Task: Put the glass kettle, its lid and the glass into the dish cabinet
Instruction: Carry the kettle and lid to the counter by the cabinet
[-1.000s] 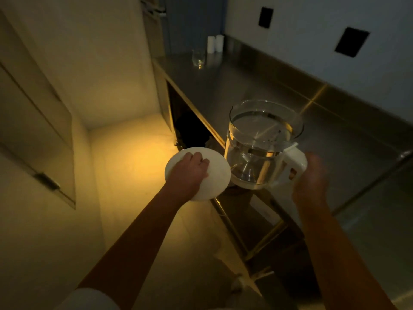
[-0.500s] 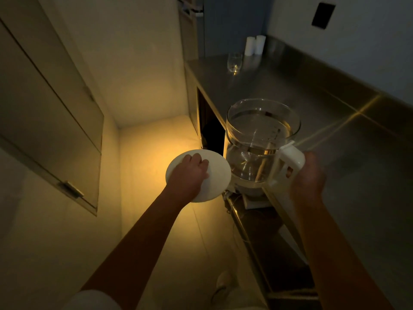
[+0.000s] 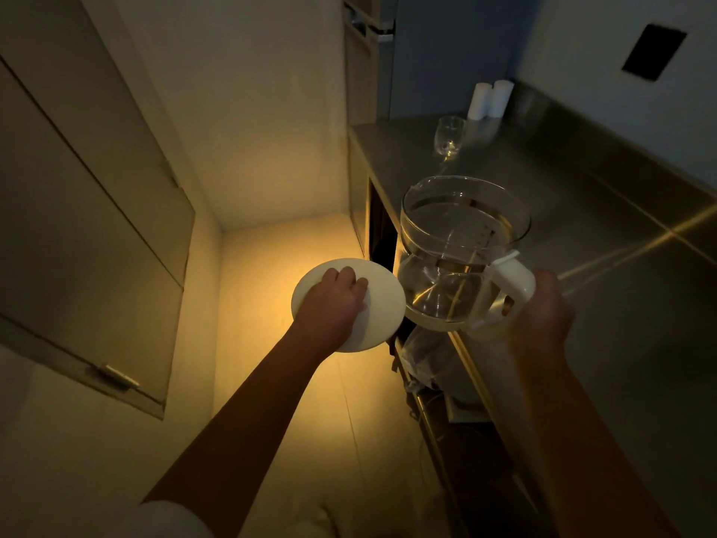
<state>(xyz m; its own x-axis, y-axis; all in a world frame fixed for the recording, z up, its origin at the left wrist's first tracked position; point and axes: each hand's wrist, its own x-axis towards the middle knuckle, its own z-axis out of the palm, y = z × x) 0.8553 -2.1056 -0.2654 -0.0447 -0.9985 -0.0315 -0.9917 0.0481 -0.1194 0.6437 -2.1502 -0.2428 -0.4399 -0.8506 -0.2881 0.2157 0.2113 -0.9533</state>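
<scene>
On the left wall, the pale flat-fronted cabinet doors (image 3: 97,227) stood shut, with a small metal handle (image 3: 114,378) at their lower edge. Whether this was the dish cabinet could not be told, though it seemed the likely one. Right of it, over the yellow-lit floor (image 3: 271,382), the left hand (image 3: 329,304) was held palm down on an outstretched arm. Its fingers (image 3: 349,277) were curled over the top of the round white flat lid (image 3: 384,300) and gripped it, the disc tipped towards the camera. Further back, the small clear drinking glass (image 3: 450,135) stood upright at the far end of the grey steel desk (image 3: 601,234), well apart from both hands and just in front of two white cylinders (image 3: 490,99). The wide clear glass kettle (image 3: 461,242) hung in the air above the desk's near edge, just beside the lid, mouth up and its axis close to upright. The right hand (image 3: 539,316) gripped its white handle (image 3: 512,281) from the right, the fingers wrapped round it and mostly hidden. The shut doors lay leftward of both loads, nearer the left hand. As both hands were full, the next move probably called for freeing one to pull a door open.
</scene>
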